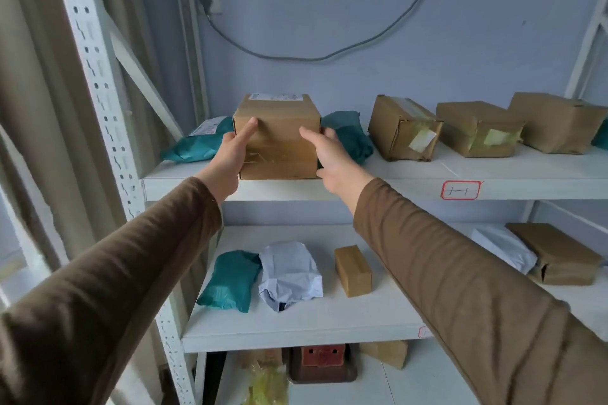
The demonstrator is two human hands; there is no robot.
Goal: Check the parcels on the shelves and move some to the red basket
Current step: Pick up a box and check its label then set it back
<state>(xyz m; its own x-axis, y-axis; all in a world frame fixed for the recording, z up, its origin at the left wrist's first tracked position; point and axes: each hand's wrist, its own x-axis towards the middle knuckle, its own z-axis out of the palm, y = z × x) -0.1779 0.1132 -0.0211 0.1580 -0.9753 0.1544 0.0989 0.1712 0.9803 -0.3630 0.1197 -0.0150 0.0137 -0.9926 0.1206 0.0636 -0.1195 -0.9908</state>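
Observation:
A brown cardboard box [279, 128] with a white label on top stands at the front of the upper shelf [394, 187]. My left hand [230, 154] grips its left side, thumb on the front face. My right hand [332, 158] holds its right side, fingers wrapped round the right edge. Teal mailer bags lie behind it on the left [200, 145] and right [348, 135]. Three taped brown parcels [403, 128] sit further right. No red basket is clearly in view.
The lower shelf [296, 335] holds a teal bag [230, 279], a white bag [289, 273], a small brown box [352, 271] and more parcels [556, 253] at right. A perforated white upright [98, 82] stands at left. A grey cable [296, 56] hangs on the wall.

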